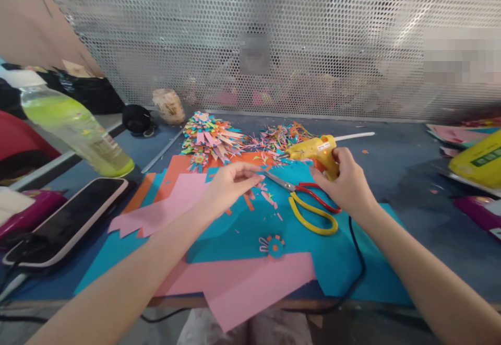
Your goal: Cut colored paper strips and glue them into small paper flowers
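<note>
My right hand (348, 180) is wrapped round the handle of a yellow hot glue gun (313, 148), its nozzle pointing left and a white glue stick (355, 135) jutting from its back. To the left, my left hand (237, 180) is closed in a pinch; whatever is between its fingertips is too small to make out. Scissors (309, 201) with one red and one yellow handle lie on blue paper (235, 246), their blades near my left fingertips. Below them rests a small blue paper flower (275, 246) with an orange centre and pink loops on one side.
A pile of fringed paper pieces (211, 139) and thin scraps (287, 135) sit before a perforated metal panel (274, 32). Pink sheets (250, 282) overhang the front edge. On the left are a bottle (78, 131) and a phone (66, 222). A black cord (360, 261) runs below my right hand.
</note>
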Available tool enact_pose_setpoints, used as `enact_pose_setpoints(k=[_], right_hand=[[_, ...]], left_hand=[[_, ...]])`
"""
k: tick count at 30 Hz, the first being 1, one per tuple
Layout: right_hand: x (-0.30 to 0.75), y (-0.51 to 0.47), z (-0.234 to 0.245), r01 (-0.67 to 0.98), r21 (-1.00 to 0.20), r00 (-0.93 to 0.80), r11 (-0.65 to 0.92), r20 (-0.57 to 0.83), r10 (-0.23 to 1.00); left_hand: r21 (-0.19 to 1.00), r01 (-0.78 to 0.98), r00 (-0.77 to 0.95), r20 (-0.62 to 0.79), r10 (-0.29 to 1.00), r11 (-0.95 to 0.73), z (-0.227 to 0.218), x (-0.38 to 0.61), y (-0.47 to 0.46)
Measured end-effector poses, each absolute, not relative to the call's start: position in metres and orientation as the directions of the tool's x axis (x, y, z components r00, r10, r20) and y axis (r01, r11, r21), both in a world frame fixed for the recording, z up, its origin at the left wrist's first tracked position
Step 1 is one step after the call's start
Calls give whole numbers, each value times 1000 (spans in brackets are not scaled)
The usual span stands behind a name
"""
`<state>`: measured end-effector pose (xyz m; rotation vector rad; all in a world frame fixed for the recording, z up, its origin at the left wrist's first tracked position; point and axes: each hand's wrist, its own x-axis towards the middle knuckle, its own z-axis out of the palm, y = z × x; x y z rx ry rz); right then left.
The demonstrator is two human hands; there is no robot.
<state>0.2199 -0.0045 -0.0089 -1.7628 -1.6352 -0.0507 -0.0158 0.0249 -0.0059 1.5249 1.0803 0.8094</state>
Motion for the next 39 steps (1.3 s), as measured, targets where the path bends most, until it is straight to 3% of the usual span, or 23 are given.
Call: enact_pose_setpoints(k=[7, 18, 26, 39], right_hand=[[213, -12, -10, 878, -466, 154, 110, 492, 857], [207, -16, -10, 866, -477, 152, 153, 541, 827], [209, -14, -15, 892, -395, 85, 219, 623, 778], [210, -12, -16, 888, -374, 55, 267, 664, 746]], left_hand=[[982, 135, 300, 85, 950, -131, -11, -21, 31], [996, 27, 274, 70, 959, -80, -9, -20, 31], [997, -68, 219, 46, 975, -32, -9, -18, 31], [998, 11, 240, 55, 969, -60, -17, -19, 36]])
